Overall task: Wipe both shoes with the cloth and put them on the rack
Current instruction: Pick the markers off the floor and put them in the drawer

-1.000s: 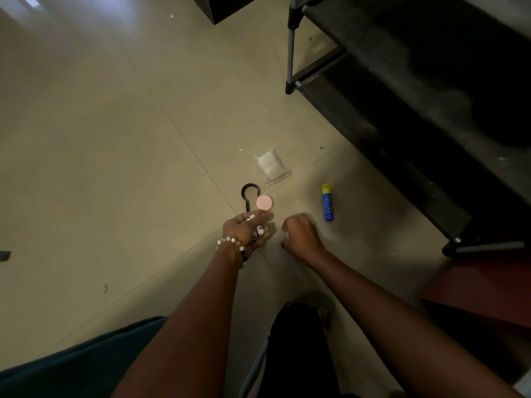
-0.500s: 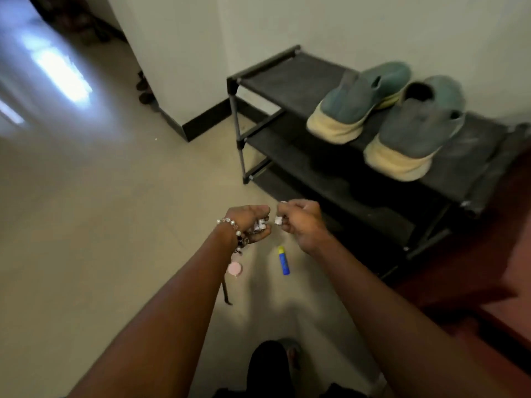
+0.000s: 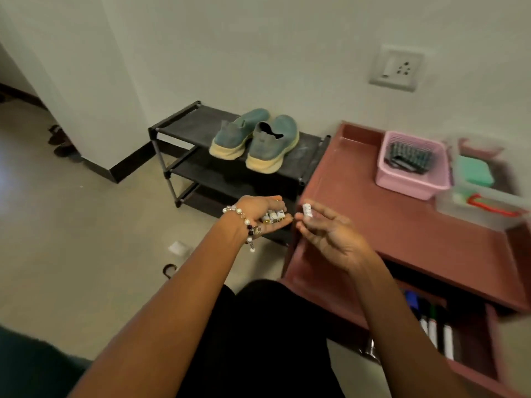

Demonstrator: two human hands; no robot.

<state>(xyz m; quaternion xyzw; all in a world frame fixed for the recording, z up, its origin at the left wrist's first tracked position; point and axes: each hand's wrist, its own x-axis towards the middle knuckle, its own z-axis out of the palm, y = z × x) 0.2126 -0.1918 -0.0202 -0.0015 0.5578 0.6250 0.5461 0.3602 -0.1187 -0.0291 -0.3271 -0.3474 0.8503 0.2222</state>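
Observation:
Two grey-green shoes with cream soles, the left shoe [image 3: 237, 135] and the right shoe [image 3: 273, 146], stand side by side on the top shelf of the black shoe rack [image 3: 184, 126] against the wall. My left hand [image 3: 260, 214], with a bead bracelet on the wrist, cups several small batteries [image 3: 273, 216] in its curled fingers. Beside it, my right hand [image 3: 327, 231] pinches one white battery [image 3: 307, 210] between thumb and fingertip. Both hands hover in front of the rack's lower shelves. No cloth is in view.
A reddish-brown table [image 3: 402, 225] stands right of the rack, carrying a pink basket [image 3: 411, 179] and a clear box [image 3: 485, 196]; markers lie on its lower shelf. A white packet [image 3: 178, 247] and a black hook [image 3: 169, 270] lie on the floor. A wall socket [image 3: 396, 68] sits above.
The view has lifted from the floor to the rack, wall and table. Both hands rose from the floor, the left carrying the batteries and the right holding one white battery.

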